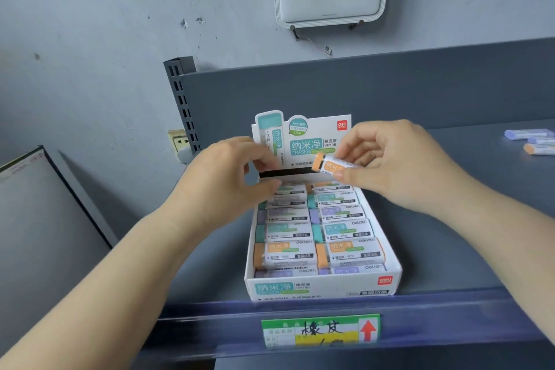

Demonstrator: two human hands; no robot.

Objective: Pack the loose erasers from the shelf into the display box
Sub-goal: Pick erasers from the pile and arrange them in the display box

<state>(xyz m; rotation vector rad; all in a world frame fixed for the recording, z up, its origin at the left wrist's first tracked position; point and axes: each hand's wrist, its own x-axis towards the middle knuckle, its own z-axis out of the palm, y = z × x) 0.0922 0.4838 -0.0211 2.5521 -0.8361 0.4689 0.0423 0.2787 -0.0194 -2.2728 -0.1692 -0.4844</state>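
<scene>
While the display box (322,282) stands on the shelf (450,249) with two columns of erasers lying crosswise, the right hand (390,165) pinches an orange-tipped eraser (332,166) between thumb and fingertips just above the box's far end. Its long axis runs roughly left to right, tilted slightly, orange end pointing left, matching the packed rows. The open gap lies directly beneath and slightly behind it, nearer the right hand. The left hand (237,177) hovers over the left column's far end, fingers curled; what it holds, if anything, cannot be told. Loose erasers (531,141) lie well apart, far right.
</scene>
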